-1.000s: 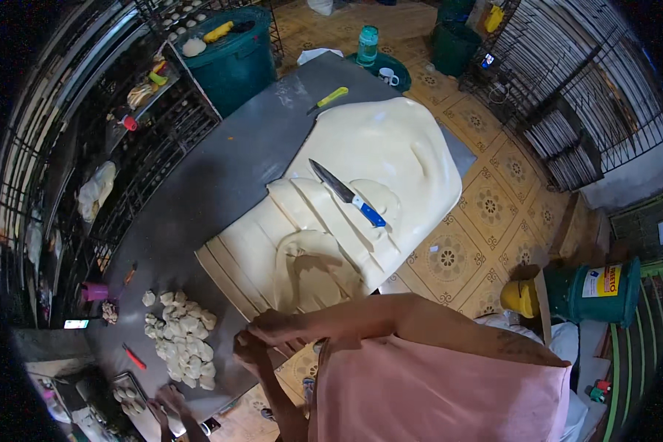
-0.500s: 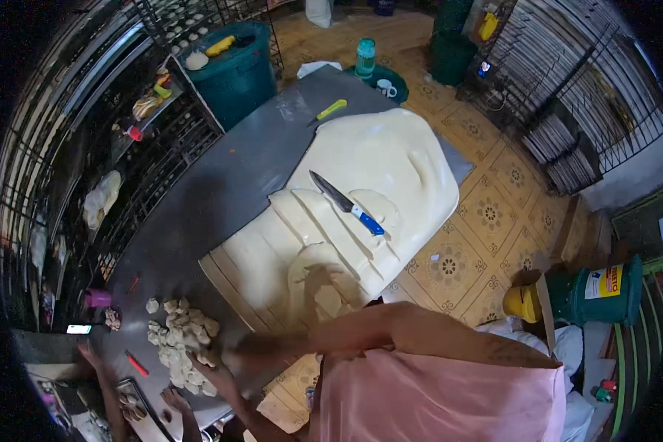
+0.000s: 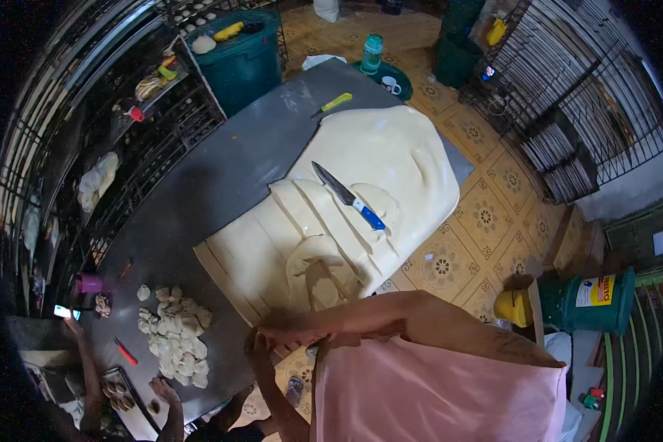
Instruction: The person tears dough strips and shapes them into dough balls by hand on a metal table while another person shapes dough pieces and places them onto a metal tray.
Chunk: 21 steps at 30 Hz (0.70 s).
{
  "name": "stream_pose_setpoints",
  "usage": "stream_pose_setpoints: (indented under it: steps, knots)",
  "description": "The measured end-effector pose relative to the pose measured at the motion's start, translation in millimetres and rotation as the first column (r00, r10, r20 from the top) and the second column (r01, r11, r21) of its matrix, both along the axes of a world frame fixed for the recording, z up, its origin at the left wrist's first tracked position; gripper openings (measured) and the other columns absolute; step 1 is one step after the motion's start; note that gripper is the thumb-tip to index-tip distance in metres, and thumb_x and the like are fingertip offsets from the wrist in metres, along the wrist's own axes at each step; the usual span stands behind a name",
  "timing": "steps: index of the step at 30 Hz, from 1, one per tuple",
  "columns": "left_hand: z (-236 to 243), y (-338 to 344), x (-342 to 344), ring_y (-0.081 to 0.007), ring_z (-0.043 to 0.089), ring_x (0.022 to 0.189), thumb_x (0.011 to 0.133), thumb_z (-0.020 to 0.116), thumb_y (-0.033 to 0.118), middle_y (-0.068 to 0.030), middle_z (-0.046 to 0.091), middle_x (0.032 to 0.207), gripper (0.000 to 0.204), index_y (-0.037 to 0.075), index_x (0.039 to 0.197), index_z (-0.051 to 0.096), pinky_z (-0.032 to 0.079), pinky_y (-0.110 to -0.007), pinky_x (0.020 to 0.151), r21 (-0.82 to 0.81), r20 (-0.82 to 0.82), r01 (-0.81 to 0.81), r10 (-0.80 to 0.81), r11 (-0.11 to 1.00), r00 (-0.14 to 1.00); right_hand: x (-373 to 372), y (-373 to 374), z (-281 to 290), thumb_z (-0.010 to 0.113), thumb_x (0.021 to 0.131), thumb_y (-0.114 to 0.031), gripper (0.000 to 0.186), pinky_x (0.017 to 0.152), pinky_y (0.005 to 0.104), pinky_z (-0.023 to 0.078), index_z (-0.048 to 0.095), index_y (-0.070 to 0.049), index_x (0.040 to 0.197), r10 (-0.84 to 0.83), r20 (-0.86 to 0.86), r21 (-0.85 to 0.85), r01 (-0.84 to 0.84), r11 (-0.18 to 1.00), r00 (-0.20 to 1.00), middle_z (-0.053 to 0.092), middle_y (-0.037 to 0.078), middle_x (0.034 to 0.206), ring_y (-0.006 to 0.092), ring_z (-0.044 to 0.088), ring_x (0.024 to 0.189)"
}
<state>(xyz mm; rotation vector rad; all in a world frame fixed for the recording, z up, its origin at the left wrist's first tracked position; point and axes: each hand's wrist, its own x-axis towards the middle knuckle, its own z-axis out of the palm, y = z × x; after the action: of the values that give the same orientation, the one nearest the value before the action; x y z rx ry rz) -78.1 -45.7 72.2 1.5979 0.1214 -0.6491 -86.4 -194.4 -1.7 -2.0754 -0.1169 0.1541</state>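
Note:
My right arm reaches across to the left, and my right hand (image 3: 281, 330) is beside the near left corner of a large pale dough sheet (image 3: 390, 140). My left hand (image 3: 257, 348) meets it there. The fingers of both look curled; whatever they hold is hidden. The near part of the sheet is cut into strips (image 3: 232, 276), with a loose round dough piece (image 3: 309, 261) lying on it. A knife with a blue-and-white handle (image 3: 368, 215) rests on the dough. To the left, a heap of small dough pieces (image 3: 175, 335) lies on the grey table (image 3: 177, 199).
Another person's hand (image 3: 166, 392) rests on the table by the heap, near a red-handled tool (image 3: 127, 352); another hand touches a lit phone (image 3: 66, 312). A yellow-handled knife (image 3: 335, 103) lies at the far side. Racks and a green bin (image 3: 239, 70) stand at left.
My left hand has come away from the dough heap and moved right to meet my right hand. Another person's hand has reached the phone. The view has shifted slightly.

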Motion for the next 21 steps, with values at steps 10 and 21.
stream_pose_setpoints:
  steps: [10,21]
  knots:
    - [-23,5,9,-0.0284,0.063,0.095,0.093,0.055,0.024,-0.0181,0.065,0.105,0.032,0.002,0.115,0.063,0.052,-0.041,0.079,0.609,0.409,-0.233,-0.048,0.758,0.911,-4,-19,119,0.063,0.081,-0.015,0.014,0.06,0.0381,0.053,0.067,-0.004,0.088,0.094,-0.105,0.088,-0.084,0.993,0.99,0.066,0.015,0.077,0.0291,0.068,0.071]
    - [-19,24,20,-0.0365,0.057,0.108,0.089,0.061,0.03,-0.0232,0.056,0.121,0.044,0.001,0.121,0.055,0.05,-0.041,0.085,0.582,0.428,-0.336,0.073,0.741,0.901,6,7,105,0.059,0.082,-0.022,0.019,0.071,0.0414,0.052,0.063,-0.006,0.091,0.332,-0.045,0.01,-0.332,0.943,0.942,0.066,0.017,0.083,0.0325,0.065,0.078]
